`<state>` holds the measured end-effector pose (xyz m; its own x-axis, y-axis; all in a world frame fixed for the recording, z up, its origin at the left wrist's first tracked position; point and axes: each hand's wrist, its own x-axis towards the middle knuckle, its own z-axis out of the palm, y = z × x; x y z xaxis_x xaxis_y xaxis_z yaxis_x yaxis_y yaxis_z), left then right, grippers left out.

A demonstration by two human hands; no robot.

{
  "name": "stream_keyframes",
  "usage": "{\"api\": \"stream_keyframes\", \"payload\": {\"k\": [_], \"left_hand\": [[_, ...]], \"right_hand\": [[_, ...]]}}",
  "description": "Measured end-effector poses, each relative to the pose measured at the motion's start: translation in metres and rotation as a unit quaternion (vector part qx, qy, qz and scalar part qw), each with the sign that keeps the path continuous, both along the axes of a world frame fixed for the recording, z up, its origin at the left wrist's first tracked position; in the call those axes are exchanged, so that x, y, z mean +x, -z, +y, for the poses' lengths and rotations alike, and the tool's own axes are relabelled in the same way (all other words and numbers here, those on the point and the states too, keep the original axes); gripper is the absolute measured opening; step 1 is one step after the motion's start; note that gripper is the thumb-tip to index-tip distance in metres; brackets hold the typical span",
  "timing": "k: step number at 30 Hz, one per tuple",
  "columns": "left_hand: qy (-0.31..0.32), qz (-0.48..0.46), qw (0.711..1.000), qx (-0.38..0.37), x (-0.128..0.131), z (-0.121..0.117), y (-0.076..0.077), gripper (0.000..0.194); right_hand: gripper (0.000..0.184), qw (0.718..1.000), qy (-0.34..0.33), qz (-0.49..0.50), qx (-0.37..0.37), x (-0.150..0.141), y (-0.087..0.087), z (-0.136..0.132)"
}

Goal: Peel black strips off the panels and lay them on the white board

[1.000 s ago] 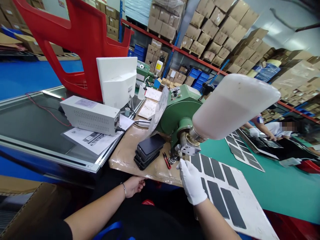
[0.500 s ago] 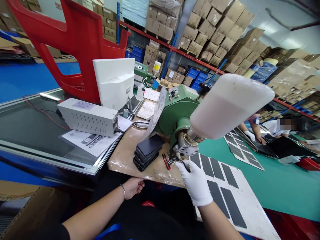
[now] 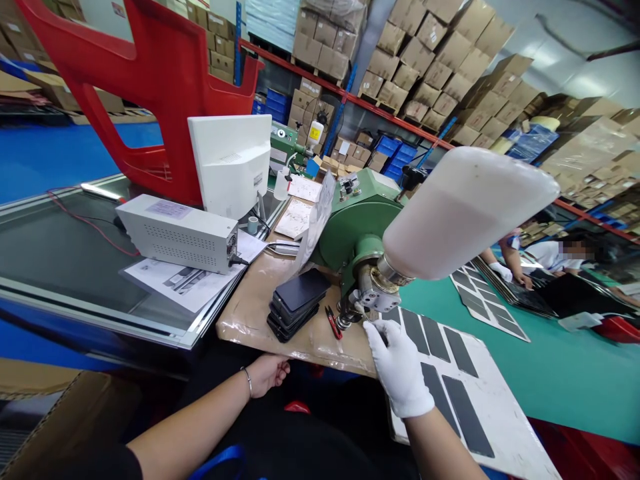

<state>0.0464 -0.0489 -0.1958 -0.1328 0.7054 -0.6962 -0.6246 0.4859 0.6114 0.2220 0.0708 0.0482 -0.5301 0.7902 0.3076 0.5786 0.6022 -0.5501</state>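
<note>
My right hand (image 3: 400, 370), in a white glove, is just below and right of the metal head (image 3: 376, 293) of a green machine (image 3: 363, 217). Its thumb and forefinger come together near the nozzle; what they hold, if anything, is too small to make out. Bare and curled, my left hand (image 3: 270, 375) rests against the front edge of the brown-covered bench (image 3: 245, 317); nothing shows in its fingers. Between the hands lie red-handled cutters (image 3: 333, 324) and a stack of black phone-like panels (image 3: 300, 297). A large bottle (image 3: 460, 217) of pale liquid tilts above the head.
Right of my gloved hand, a white board (image 3: 493, 373) carries several dark grey strips on a green table (image 3: 555, 373). A co-worker's hands (image 3: 513, 275) are farther right. At left stand a white monitor (image 3: 230, 163), a grey power box (image 3: 177, 233) and a red plastic chair (image 3: 175, 100).
My right hand has shifted slightly right, away from the nozzle, and a dark thin thing seen at its fingers before no longer shows. My left hand has stayed at the bench edge.
</note>
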Motion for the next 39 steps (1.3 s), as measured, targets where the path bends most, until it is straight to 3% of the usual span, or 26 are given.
{"api": "stream_keyframes", "payload": {"k": [9,13,21,29,36,39], "left_hand": [[-0.003,-0.007,1.000,-0.008,0.001,-0.001,-0.001,0.031],[-0.004,-0.007,1.000,-0.010,0.001,-0.001,-0.003,0.030],[-0.002,-0.009,1.000,-0.009,0.001,0.000,-0.006,0.030],[-0.007,-0.013,1.000,-0.008,0.001,0.000,-0.007,0.030],[-0.008,-0.015,1.000,-0.008,0.001,-0.001,-0.008,0.030],[-0.009,-0.016,1.000,-0.007,0.001,-0.001,-0.007,0.029]], "right_hand": [[0.033,0.999,0.018,0.028,-0.031,-0.001,0.000,-0.006],[0.032,1.000,-0.010,0.017,0.000,0.001,0.000,-0.003],[0.028,0.998,0.012,0.049,0.037,0.003,0.007,-0.002],[0.031,0.995,0.060,0.070,-0.031,0.001,0.002,-0.003],[0.041,1.000,0.008,0.004,-0.018,0.002,-0.009,-0.004],[0.042,1.000,0.022,0.001,-0.017,0.003,-0.010,-0.002]]}}
